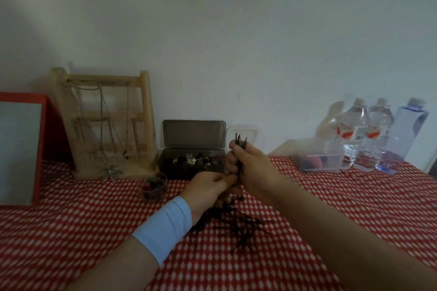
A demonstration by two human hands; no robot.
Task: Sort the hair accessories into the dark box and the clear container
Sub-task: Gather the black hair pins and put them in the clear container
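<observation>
1. We see the right hand (251, 169) curled tightly round a bundle of dark hairpins (240, 141). It holds the bundle upright, with the tips poking out above the fist.
2. The left hand (208, 184) comes in from the left, and its thumb and fingertips pinch the lower end of the same bundle, just under the right fist. A light blue wristband (165, 227) sits on that forearm.
3. Directly below and nearer than both hands, a loose pile of hairpins (238, 227) lies scattered on the red-and-white tablecloth (331, 208).
4. Just beyond the hands to the left stands the dark box (192, 163), lid up, with mixed small accessories inside.
5. Well to the right is the clear container (319, 160). It is blurred, so we can only say something orange and dark seems to lie in it.
6. A small clear cup (155, 188) of colourful bits sits left of the hands.
7. Further out are a wooden jewellery stand (104, 120) at far left and water bottles (364, 134) at far right.
</observation>
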